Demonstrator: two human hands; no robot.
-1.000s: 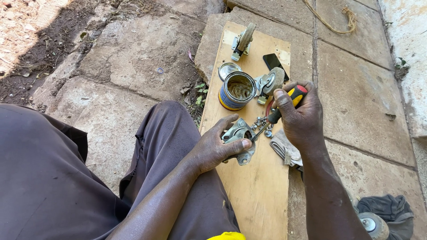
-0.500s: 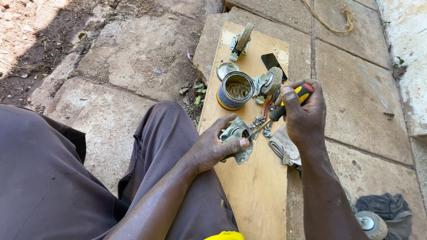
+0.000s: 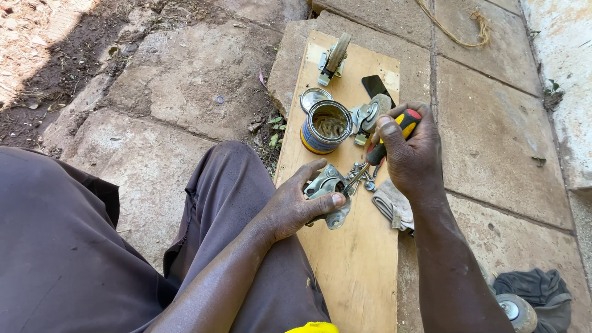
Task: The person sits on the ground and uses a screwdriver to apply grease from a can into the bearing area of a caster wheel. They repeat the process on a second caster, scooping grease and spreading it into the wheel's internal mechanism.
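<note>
A person seated on stone paving works over a long wooden board (image 3: 354, 265) that runs away from the knees, dark trouser legs (image 3: 240, 203) filling the near left of the view. The left hand (image 3: 296, 203) is closed loosely around a metal caster bracket (image 3: 330, 188), thumb pressed across its near side and fingers curled over the top, pinning it flat against the board. Just to its right, the right hand (image 3: 410, 154) is wrapped tightly around the red, yellow and black handle of a screwdriver (image 3: 379, 148), the shaft slanting down and left so that its tip meets the bracket held by the other hand. Between the two hands lies a small heap of loose screws and nuts (image 3: 367, 176). Under the right wrist, at the board's edge, sits a folded grey cloth (image 3: 391, 203). Just beyond the left hand stands an open tin can (image 3: 325, 126) with blue and yellow bands, its round lid (image 3: 313, 97) lying beside it. Past the right hand's knuckles rests a second caster wheel (image 3: 372, 114), with a flat black object (image 3: 376, 86) behind it. Farthest from both hands, at the board's far end, another caster (image 3: 333, 58) stands on its plate. A strand of rope (image 3: 456, 31) curls on the paving beyond.
</note>
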